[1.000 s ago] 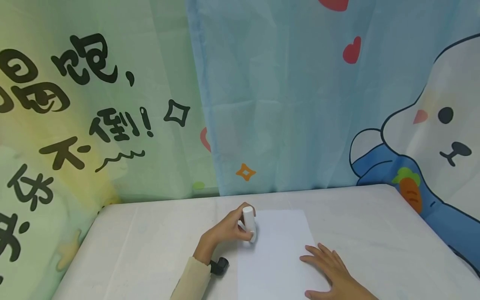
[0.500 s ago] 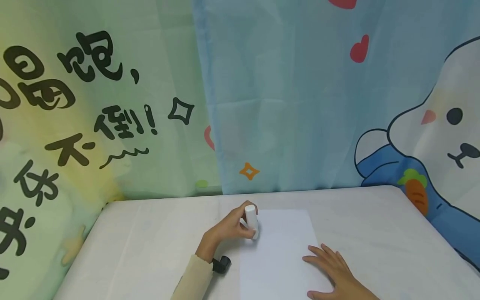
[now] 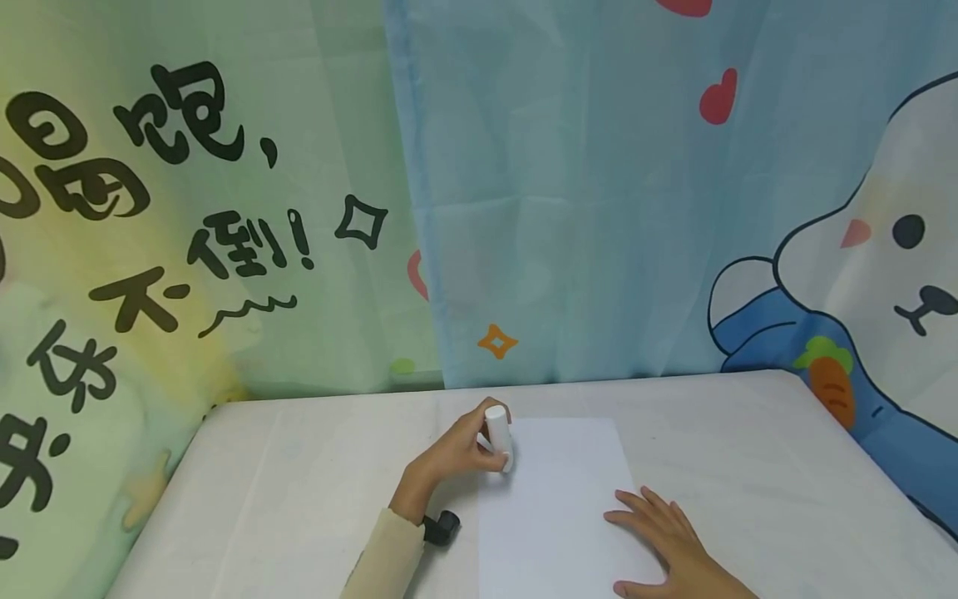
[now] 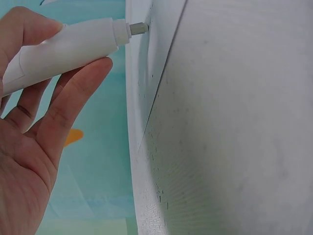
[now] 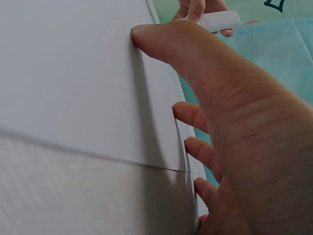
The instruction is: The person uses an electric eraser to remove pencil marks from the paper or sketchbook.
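A white correction pen point(image 3: 497, 426) with a bare grey tip point(image 4: 139, 28) is pinched between the thumb and fingers of my left hand point(image 3: 456, 445). It tilts tip-down over the far left part of a blank white sheet of paper point(image 3: 554, 516), the tip close to the surface in the left wrist view. My right hand point(image 3: 666, 549) lies spread at the sheet's right edge, its thumb tip point(image 5: 142, 36) on the paper and its other fingertips along the edge and just beyond it.
The paper lies on a table with a pale cloth point(image 3: 314, 491). Behind it hang a green printed curtain point(image 3: 314, 349) and a blue one point(image 3: 599, 249). A black wrist camera point(image 3: 443, 528) sits under my left wrist.
The head view has shifted slightly since the first frame. My left hand has moved the pen a little left and away from me over the paper; the right hand stays put.
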The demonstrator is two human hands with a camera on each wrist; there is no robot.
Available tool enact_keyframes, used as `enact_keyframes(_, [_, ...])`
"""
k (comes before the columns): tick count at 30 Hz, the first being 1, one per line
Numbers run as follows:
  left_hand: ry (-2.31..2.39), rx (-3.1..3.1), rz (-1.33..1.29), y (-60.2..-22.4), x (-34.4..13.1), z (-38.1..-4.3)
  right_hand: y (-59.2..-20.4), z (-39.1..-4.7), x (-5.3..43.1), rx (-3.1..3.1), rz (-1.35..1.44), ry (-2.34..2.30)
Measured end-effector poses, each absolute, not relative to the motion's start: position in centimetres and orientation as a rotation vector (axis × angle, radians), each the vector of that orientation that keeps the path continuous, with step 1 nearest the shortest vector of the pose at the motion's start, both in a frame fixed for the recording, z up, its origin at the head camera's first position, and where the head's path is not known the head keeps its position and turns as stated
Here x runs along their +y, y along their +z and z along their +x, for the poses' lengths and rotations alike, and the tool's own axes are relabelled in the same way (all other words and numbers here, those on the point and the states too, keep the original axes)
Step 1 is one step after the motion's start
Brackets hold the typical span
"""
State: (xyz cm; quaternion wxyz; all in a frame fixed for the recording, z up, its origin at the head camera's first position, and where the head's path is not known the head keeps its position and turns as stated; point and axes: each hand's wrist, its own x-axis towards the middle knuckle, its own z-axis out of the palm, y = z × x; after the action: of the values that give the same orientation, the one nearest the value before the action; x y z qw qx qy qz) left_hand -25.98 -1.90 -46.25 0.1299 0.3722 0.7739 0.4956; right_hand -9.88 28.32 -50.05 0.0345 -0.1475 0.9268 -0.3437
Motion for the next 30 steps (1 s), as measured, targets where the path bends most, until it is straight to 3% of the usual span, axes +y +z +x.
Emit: enact_keyframes(30, [1.54, 2.403, 1.016, -46.41, -2.16, -26.08, -50.24, -9.79, 28.44, 2.871, -0.495, -1.073])
